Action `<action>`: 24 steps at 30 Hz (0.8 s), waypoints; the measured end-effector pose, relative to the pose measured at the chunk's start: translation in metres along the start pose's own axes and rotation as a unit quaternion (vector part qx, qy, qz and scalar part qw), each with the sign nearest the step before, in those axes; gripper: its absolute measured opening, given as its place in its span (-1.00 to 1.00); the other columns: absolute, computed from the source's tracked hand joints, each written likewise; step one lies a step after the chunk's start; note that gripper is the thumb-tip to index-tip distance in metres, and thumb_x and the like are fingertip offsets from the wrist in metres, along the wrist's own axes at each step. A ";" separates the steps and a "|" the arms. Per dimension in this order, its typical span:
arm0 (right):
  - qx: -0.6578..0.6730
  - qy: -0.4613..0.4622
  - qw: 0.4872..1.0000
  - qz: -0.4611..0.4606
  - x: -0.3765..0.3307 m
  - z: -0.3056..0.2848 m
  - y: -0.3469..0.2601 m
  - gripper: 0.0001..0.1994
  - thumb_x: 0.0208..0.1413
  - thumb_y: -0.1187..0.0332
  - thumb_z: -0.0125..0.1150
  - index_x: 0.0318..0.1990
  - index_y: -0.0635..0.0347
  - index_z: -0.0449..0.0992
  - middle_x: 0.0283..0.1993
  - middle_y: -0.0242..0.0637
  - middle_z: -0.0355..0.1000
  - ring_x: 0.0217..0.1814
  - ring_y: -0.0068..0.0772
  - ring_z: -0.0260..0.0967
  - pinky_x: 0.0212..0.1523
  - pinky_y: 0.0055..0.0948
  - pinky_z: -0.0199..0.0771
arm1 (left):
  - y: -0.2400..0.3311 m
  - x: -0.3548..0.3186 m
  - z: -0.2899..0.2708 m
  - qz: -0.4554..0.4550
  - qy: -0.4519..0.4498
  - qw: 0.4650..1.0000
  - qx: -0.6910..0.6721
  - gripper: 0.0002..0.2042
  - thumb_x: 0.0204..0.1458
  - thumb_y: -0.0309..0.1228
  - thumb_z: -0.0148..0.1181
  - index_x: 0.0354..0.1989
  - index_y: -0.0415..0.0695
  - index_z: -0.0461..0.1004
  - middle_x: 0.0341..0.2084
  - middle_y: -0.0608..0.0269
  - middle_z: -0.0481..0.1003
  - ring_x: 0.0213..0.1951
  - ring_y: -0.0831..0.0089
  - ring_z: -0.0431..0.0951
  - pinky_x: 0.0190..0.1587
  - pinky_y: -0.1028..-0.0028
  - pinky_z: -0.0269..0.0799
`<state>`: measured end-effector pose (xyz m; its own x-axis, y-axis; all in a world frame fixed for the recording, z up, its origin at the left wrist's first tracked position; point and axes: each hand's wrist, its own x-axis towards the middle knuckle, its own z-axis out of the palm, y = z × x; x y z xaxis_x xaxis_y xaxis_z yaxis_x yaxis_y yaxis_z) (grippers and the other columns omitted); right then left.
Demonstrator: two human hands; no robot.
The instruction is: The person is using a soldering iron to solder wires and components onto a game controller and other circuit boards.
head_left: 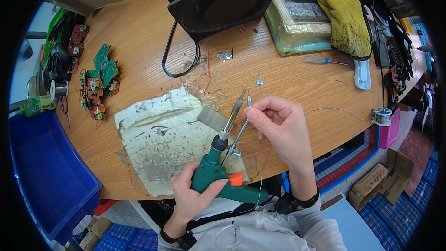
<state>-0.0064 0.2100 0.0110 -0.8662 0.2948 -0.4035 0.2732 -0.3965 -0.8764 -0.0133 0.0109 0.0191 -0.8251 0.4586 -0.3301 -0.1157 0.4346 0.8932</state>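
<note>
Work in hand: the person holds a green pistol-shaped soldering gun with an orange trigger [223,176] at the lower middle of the frame and tends its front end, where a thin metal feed tube runs beside the long grey tip.
Done so far: as far as can be judged, the tool is picked up and pointed away from the body over the worn, scorched white work mat [160,142]; snipped wire ends and bits of solder lie scattered just above the mat.
Left to do: no circuit board lies under the tip; the green and brown circuit boards [100,83] sit well apart at the left of the frame, so joining work on them looks not yet begun.
Left hand [195,197]: wrapped around the gun's grip from below, fingers closed firmly on the handle, thumb along its side, wrist bent upward from the lower edge.
Right hand [281,125]: raised at centre right, thumb and forefinger pinched together on the top of the thin feed tube near the tip, the other fingers curled loosely; whether solder wire lies in the pinch cannot be told.
Solder supply: a small spool of silver solder wire [382,116] rests at the right on the round wooden table [139,32], a fine strand trailing toward the right hand.
Nearby: a black square fan housing [218,2] at top centre, a yellow cloth glove [344,14] at upper right.
</note>
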 end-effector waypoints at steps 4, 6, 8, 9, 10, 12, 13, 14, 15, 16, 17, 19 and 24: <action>0.025 -0.013 1.000 -0.009 -0.002 -0.002 0.004 -0.89 -0.06 0.45 0.12 -0.44 0.34 0.43 -0.56 -0.42 0.34 -0.59 -0.78 0.21 -0.59 -0.80 0.21 | -0.008 -0.002 -0.004 0.026 -0.013 1.000 -0.003 -0.63 -0.32 -0.43 0.30 -0.32 -0.31 0.34 -0.57 0.23 0.47 -0.49 0.61 0.45 -0.42 0.63 0.35; 0.029 -0.017 0.999 -0.002 -0.003 -0.002 0.005 -0.88 -0.06 0.45 0.11 -0.43 0.35 0.43 -0.56 -0.41 0.35 -0.59 -0.77 0.21 -0.59 -0.80 0.22 | -0.007 -0.002 -0.004 0.028 -0.011 1.000 0.001 -0.63 -0.32 -0.43 0.30 -0.32 -0.32 0.34 -0.56 0.22 0.47 -0.49 0.60 0.45 -0.42 0.63 0.35; 0.034 -0.021 0.999 0.005 -0.004 -0.002 0.006 -0.88 -0.06 0.44 0.11 -0.42 0.35 0.42 -0.55 -0.40 0.35 -0.60 -0.77 0.21 -0.59 -0.80 0.22 | -0.007 -0.002 -0.003 0.030 -0.010 0.999 0.006 -0.63 -0.33 -0.43 0.30 -0.32 -0.32 0.34 -0.56 0.22 0.47 -0.49 0.60 0.45 -0.41 0.63 0.35; 0.047 -0.016 0.999 0.003 -0.004 -0.001 0.006 -0.88 -0.05 0.44 0.11 -0.42 0.35 0.42 -0.54 -0.40 0.35 -0.59 -0.77 0.21 -0.59 -0.80 0.23 | -0.008 -0.003 -0.003 0.032 -0.009 0.999 0.005 -0.63 -0.33 -0.43 0.29 -0.31 -0.32 0.35 -0.56 0.22 0.47 -0.49 0.60 0.45 -0.41 0.62 0.35; 0.059 -0.010 0.998 0.000 -0.005 0.000 0.007 -0.88 -0.05 0.44 0.11 -0.42 0.35 0.42 -0.54 -0.39 0.36 -0.59 -0.77 0.21 -0.59 -0.80 0.24 | -0.008 -0.003 -0.003 0.035 -0.007 0.999 0.004 -0.63 -0.33 -0.44 0.29 -0.31 -0.32 0.35 -0.56 0.22 0.47 -0.49 0.59 0.45 -0.41 0.62 0.35; 0.058 -0.004 0.998 0.002 -0.005 0.002 0.006 -0.88 -0.05 0.44 0.10 -0.42 0.35 0.41 -0.53 -0.39 0.36 -0.59 -0.78 0.22 -0.59 -0.80 0.23 | -0.009 -0.003 -0.002 0.041 -0.003 0.999 0.008 -0.63 -0.33 -0.44 0.29 -0.31 -0.32 0.35 -0.56 0.22 0.47 -0.49 0.59 0.45 -0.41 0.61 0.35; 0.057 0.001 0.998 0.004 -0.005 0.003 0.007 -0.88 -0.05 0.44 0.10 -0.42 0.34 0.41 -0.53 -0.39 0.36 -0.59 -0.78 0.22 -0.59 -0.80 0.23 | -0.009 -0.003 -0.003 0.046 0.003 0.999 0.013 -0.63 -0.33 -0.44 0.29 -0.31 -0.32 0.35 -0.56 0.21 0.47 -0.49 0.59 0.45 -0.41 0.61 0.35; 0.057 0.001 0.998 0.004 -0.005 0.003 0.007 -0.88 -0.05 0.44 0.10 -0.42 0.34 0.41 -0.53 -0.39 0.36 -0.59 -0.78 0.22 -0.59 -0.80 0.23 | -0.008 -0.003 -0.003 0.045 0.003 0.999 0.013 -0.63 -0.33 -0.44 0.29 -0.31 -0.32 0.35 -0.56 0.21 0.47 -0.49 0.59 0.45 -0.41 0.61 0.35; 0.058 -0.006 0.998 -0.003 -0.004 0.003 0.008 -0.89 -0.05 0.44 0.10 -0.43 0.34 0.41 -0.53 -0.40 0.35 -0.58 -0.79 0.22 -0.60 -0.80 0.23 | -0.007 -0.003 -0.003 0.041 0.003 0.999 0.013 -0.63 -0.33 -0.45 0.29 -0.31 -0.32 0.35 -0.56 0.21 0.47 -0.49 0.59 0.45 -0.40 0.61 0.35; 0.058 -0.012 0.998 -0.010 -0.004 0.002 0.008 -0.89 -0.05 0.44 0.10 -0.44 0.34 0.40 -0.53 -0.41 0.35 -0.58 -0.79 0.22 -0.61 -0.81 0.23 | -0.006 -0.003 -0.002 0.037 0.003 0.999 0.013 -0.63 -0.33 -0.45 0.29 -0.31 -0.32 0.35 -0.56 0.21 0.47 -0.49 0.58 0.45 -0.40 0.60 0.35; 0.058 -0.011 0.998 -0.010 -0.004 0.001 0.008 -0.89 -0.05 0.44 0.10 -0.44 0.34 0.40 -0.53 -0.41 0.35 -0.58 -0.79 0.22 -0.61 -0.81 0.23 | -0.005 -0.003 -0.003 0.037 0.003 0.999 0.013 -0.63 -0.33 -0.45 0.29 -0.31 -0.32 0.35 -0.56 0.21 0.47 -0.49 0.58 0.45 -0.40 0.60 0.35; 0.062 -0.029 0.997 -0.025 -0.003 -0.001 0.009 -0.89 -0.05 0.44 0.11 -0.44 0.33 0.40 -0.53 -0.42 0.35 -0.57 -0.80 0.22 -0.62 -0.80 0.23 | -0.005 -0.003 -0.003 0.025 -0.004 1.000 0.012 -0.63 -0.33 -0.46 0.29 -0.30 -0.33 0.35 -0.56 0.21 0.47 -0.49 0.58 0.45 -0.40 0.60 0.35; 0.059 -0.011 0.998 0.000 -0.005 0.002 0.008 -0.88 -0.05 0.43 0.11 -0.44 0.32 0.40 -0.52 -0.42 0.35 -0.56 -0.81 0.22 -0.62 -0.81 0.23 | -0.009 -0.004 -0.004 0.044 -0.006 0.999 0.011 -0.63 -0.32 -0.46 0.28 -0.30 -0.33 0.35 -0.56 0.21 0.47 -0.48 0.58 0.46 -0.40 0.60 0.36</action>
<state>-0.0007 0.2036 0.0065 -0.8760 0.2757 -0.3958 0.2232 -0.4957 -0.8393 -0.0114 0.0024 0.0137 -0.8244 0.5051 -0.2553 -0.0311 0.4099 0.9116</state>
